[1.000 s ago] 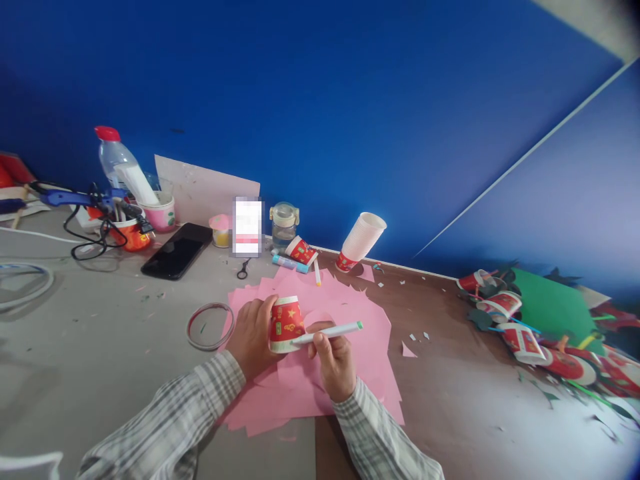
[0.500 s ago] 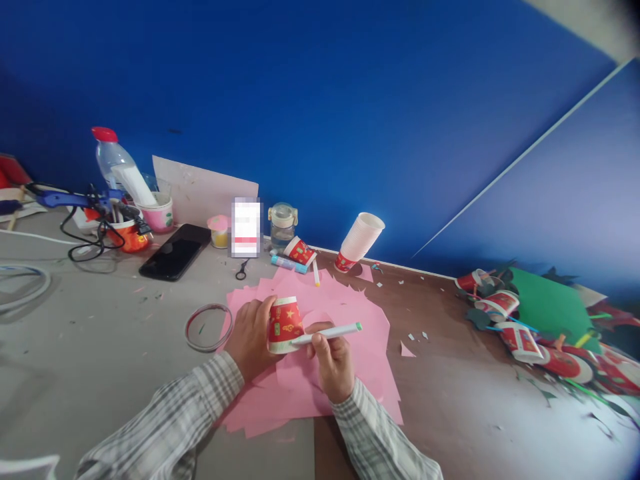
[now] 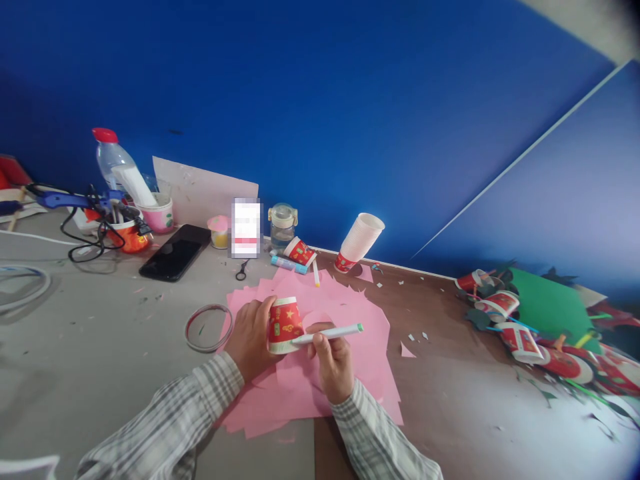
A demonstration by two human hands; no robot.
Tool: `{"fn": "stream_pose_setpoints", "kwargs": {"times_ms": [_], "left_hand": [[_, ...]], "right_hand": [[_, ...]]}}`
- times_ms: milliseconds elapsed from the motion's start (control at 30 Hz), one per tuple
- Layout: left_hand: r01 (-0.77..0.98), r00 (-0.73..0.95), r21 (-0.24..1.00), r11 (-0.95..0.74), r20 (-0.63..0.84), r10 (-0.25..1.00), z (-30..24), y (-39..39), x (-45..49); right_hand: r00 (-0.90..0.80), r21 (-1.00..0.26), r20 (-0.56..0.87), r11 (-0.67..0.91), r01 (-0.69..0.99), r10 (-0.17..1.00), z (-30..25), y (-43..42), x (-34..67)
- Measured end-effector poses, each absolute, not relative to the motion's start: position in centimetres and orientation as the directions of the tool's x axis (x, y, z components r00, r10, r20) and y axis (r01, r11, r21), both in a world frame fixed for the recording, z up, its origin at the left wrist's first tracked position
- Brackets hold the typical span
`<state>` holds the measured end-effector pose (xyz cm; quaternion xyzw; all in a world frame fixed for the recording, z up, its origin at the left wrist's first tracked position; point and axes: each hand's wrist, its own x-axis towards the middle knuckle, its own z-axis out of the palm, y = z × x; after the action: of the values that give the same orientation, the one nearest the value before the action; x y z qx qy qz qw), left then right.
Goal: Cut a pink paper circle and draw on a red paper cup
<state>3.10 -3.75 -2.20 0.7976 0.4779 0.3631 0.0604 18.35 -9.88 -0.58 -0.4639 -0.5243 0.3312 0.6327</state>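
Note:
My left hand (image 3: 251, 337) is wrapped round an upside-down red paper cup (image 3: 285, 325) standing on a pile of pink paper sheets (image 3: 367, 350). My right hand (image 3: 334, 362) is closed on a white marker with a green end (image 3: 330, 333). The marker's tip touches the base of the cup at its right side. Both sleeves are grey plaid.
A tape ring (image 3: 208, 327) lies left of the pink paper. At the back are a black phone (image 3: 176, 251), small scissors (image 3: 243, 269), a glass jar (image 3: 283, 226), a stack of white cups (image 3: 360, 241), a water bottle (image 3: 119, 167) and a blue glue gun (image 3: 65, 199). Red cups and green paper (image 3: 547, 307) are piled at the right.
Hardly anything differs; the view shifted slightly and my hands keep the same hold on the cup and the marker.

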Motion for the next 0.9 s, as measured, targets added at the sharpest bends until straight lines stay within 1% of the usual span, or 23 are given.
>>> {"fn": "stream_pose_setpoints", "kwargs": {"times_ms": [67,133,367,500,600,700,800,900], "left_hand": [[0.718,0.282,0.447,-0.534,0.514,0.81,-2.16,-3.73,3.07],[0.719,0.286,0.446,-0.533,0.509,0.812,-2.04,-3.74,3.04],[0.711,0.274,0.459,-0.533,0.517,0.811,-2.0,-3.75,3.11],[0.711,0.278,0.465,-0.527,0.502,0.819,-1.87,-3.79,3.14],[0.713,0.279,0.462,-0.527,0.502,0.818,-1.82,-3.8,3.12],[0.711,0.284,0.459,-0.533,0.506,0.814,-1.91,-3.74,3.06],[0.721,0.29,0.452,-0.526,0.492,0.821,-1.97,-3.69,3.01],[0.731,0.29,0.446,-0.516,0.482,0.827,-1.92,-3.7,3.03]], "right_hand": [[0.248,-0.945,0.314,0.327,-0.011,0.916,-0.76,-9.77,18.43],[0.245,-0.951,0.29,0.307,-0.033,0.925,-0.78,-9.74,18.48],[0.215,-0.943,0.332,0.324,0.072,0.918,-0.17,-9.94,18.35],[0.198,-0.937,0.348,0.335,0.096,0.916,-0.31,-9.87,18.32],[0.23,-0.937,0.35,0.339,0.086,0.908,-0.42,-9.76,18.31],[0.256,-0.942,0.33,0.333,0.03,0.909,-0.38,-9.69,18.29],[0.247,-0.948,0.308,0.318,0.0,0.919,-0.27,-9.72,18.28],[0.223,-0.947,0.318,0.322,0.021,0.921,-0.2,-9.84,18.25]]}}
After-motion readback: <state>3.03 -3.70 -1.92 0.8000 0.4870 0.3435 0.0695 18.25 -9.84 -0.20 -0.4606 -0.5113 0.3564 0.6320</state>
